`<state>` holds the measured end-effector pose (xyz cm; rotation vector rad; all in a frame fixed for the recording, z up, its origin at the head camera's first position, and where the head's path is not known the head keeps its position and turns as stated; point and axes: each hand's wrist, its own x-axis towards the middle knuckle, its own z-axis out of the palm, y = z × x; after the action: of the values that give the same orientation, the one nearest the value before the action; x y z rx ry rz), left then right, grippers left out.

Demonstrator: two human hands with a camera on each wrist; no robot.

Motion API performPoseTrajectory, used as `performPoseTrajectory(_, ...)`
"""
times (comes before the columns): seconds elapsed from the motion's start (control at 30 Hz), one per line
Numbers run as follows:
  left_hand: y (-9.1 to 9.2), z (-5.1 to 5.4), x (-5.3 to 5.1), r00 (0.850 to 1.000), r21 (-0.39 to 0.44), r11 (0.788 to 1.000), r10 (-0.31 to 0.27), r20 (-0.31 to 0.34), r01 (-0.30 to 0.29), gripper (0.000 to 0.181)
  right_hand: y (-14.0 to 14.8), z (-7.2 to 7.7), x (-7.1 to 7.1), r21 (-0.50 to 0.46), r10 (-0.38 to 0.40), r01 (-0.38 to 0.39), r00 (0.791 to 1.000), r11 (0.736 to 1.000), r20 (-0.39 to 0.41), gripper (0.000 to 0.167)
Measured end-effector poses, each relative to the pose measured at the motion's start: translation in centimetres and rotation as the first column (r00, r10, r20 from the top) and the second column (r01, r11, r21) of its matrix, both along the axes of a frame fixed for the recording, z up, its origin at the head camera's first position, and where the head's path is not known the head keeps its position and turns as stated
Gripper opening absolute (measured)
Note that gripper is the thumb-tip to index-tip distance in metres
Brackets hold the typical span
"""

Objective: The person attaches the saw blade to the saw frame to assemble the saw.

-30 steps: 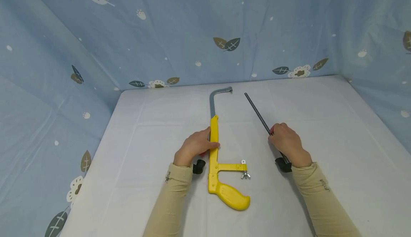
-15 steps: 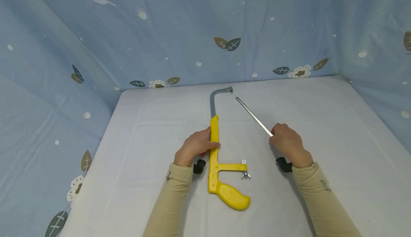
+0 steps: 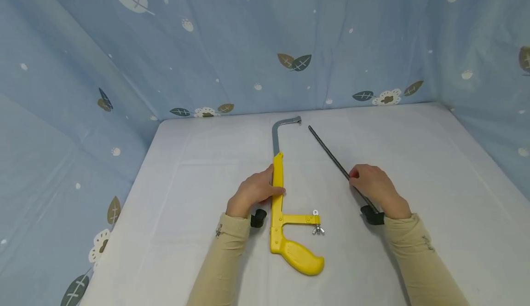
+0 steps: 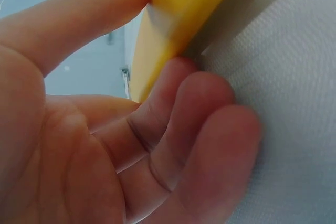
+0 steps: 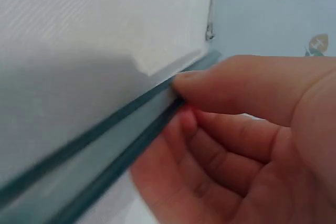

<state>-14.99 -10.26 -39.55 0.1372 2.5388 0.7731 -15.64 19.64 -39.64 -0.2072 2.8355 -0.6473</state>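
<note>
Hacksaw blade [image 3: 329, 153], turned to its dark side; hacksaw frame [image 3: 276, 211], unmoved on the cloth

Change: half a second ago the upper length showed bright silver; now it shows dark, as it did a second ago. Far tip swung leftward against the oldest view, ending closer to the hooked front end [image 3: 299, 120] of the frame. Judged significance: a change of facing and angle only; the two pieces are separate, nothing fitted.

Item, right hand [image 3: 374, 184]: thumb and forefinger clamped on the hacksaw blade, the remaining fingers curled in behind. In the right wrist view the flat strip, pale between dark edges, passes under the thumb tip and runs out both ways from the pinch. In the head view it slants up and left ahead of the fingers, its rear part running back beneath the palm to the black wrist mount [image 3: 371, 215]. Whether the far tip touches the cloth cannot be told.

Item, left hand [image 3: 255, 190]: thumb across the yellow bar, fingers bent along its left edge, holding it flat.

Item, frame fittings: yellow pistol handle [image 3: 303, 257] nearest the person; short crossarm with wing nut [image 3: 318, 229], pointing right, apart from the blade.

Ground: white cloth [image 3: 207, 181], blue leaf-print curtain [image 3: 248, 34] behind
</note>
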Motion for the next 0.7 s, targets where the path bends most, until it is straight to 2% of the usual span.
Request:
performPoseTrajectory(0.17, -0.1, -0.2, 0.0, 1.000, -0.007, 1.000, -0.006, -0.012, 0.006, 0.084, 0.2, 0.1, -0.3, -0.148, -0.008, 0.008, 1.000, 0.989, 0.001, 0.024)
performPoseTrajectory(0.23, -0.1, -0.2, 0.0, 1.000, -0.004, 1.000, -0.006, -0.011, 0.006, 0.084, 0.1, 0.2, -0.4, -0.224, -0.019, 0.024, 1.000, 0.974, 0.025, 0.026)
performPoseTrajectory(0.33, -0.1, -0.2, 0.0, 1.000, 0.002, 1.000, -0.002, -0.011, 0.002, 0.085, -0.4, 0.2, -0.5, -0.344, -0.036, 0.054, 0.998, 0.937, 0.057, 0.028)
performPoseTrajectory(0.53, -0.1, -0.3, 0.0, 1.000, 0.012, 1.000, 0.001, -0.007, 0.000, 0.084, -1.8, 0.1, -0.4, -0.546, -0.050, 0.112, 0.991, 0.830, 0.126, 0.033)
performPoseTrajectory(0.7, -0.2, -0.4, 0.0, 1.000, 0.011, 1.000, -0.002, -0.001, 0.002, 0.084, -3.4, 0.5, -0.6, -0.684, -0.037, 0.153, 0.983, 0.713, 0.182, 0.037)
